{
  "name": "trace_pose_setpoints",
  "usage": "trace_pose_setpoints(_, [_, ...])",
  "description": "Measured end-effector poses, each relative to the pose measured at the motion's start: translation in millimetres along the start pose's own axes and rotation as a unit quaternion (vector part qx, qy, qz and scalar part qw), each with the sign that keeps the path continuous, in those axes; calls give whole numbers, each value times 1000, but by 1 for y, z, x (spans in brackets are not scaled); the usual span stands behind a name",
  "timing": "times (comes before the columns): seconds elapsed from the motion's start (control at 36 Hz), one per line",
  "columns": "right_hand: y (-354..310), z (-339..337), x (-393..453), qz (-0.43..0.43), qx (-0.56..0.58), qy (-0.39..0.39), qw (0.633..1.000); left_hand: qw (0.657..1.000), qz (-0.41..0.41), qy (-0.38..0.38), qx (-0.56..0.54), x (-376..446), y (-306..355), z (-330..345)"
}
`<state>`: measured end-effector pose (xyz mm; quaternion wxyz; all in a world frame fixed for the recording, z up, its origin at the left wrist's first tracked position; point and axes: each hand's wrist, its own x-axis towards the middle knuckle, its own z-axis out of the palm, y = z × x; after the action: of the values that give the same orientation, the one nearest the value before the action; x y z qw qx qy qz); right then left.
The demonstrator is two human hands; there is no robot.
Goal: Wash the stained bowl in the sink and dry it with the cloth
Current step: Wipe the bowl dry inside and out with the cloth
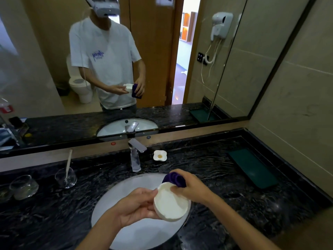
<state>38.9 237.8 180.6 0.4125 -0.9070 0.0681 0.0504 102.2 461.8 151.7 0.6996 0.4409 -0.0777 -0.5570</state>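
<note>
Bowl: The white bowl (170, 202) is up in the air over the sink (115, 199), between the two hands. It tips so its open side faces the person. The inside looks white.
Left hand: The left hand (134, 207) holds the bowl from the left side. Its thumb is on the rim and its fingers wrap under the bowl.
Cloth: The purple cloth (175, 179) is bunched up at the far edge of the bowl and touches the rim.
Right hand: The right hand (191, 186) is closed around the cloth and presses it on the bowl's far rim.
Sink: The round white sink sits in a dark stone counter (216, 177), right under the bowl.
Tap: The shiny tap (136, 156) stands behind the sink. No water shows under it.
Other things: A small flower-shaped dish (159, 155) sits just right of the tap. Two glass cups (65, 177) stand on the left. A green tray (252, 167) lies on the right.
</note>
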Motion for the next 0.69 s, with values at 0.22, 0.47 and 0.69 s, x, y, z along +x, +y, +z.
trace_pose_setpoints(0.22, [14, 38, -4, 61, 26, 135, 989, 992, 71, 100, -41, 10, -26, 0])
trace_pose_setpoints(0.47, [16, 81, -28, 133, 134, 305, 934, 958, 163, 208, -114, 23, -70, 25])
trace_pose_setpoints(0.69, [26, 43, -30, 41, 72, 141, 987, 993, 33, 111, -34, 8, -44, -1])
